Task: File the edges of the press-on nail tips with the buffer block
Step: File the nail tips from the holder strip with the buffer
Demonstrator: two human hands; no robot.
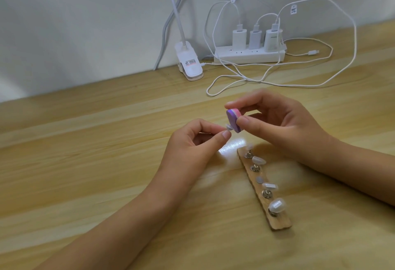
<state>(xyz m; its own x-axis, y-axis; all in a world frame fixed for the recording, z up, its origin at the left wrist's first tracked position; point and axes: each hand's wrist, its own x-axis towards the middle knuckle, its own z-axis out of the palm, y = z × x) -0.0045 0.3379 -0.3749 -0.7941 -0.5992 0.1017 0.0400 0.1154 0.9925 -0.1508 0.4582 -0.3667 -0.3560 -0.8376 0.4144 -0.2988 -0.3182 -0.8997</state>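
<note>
Head view: right hand [284, 124] pinches buffer block [298, 120] against left hand's [192, 141] pinched nail tip [293, 127].

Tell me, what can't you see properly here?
All in the head view:
The nail tip: mostly hidden by fingers of the left hand and the buffer block.
The clip lamp: top cut off by the upper edge.
The cable tags: print too small to read.
</note>
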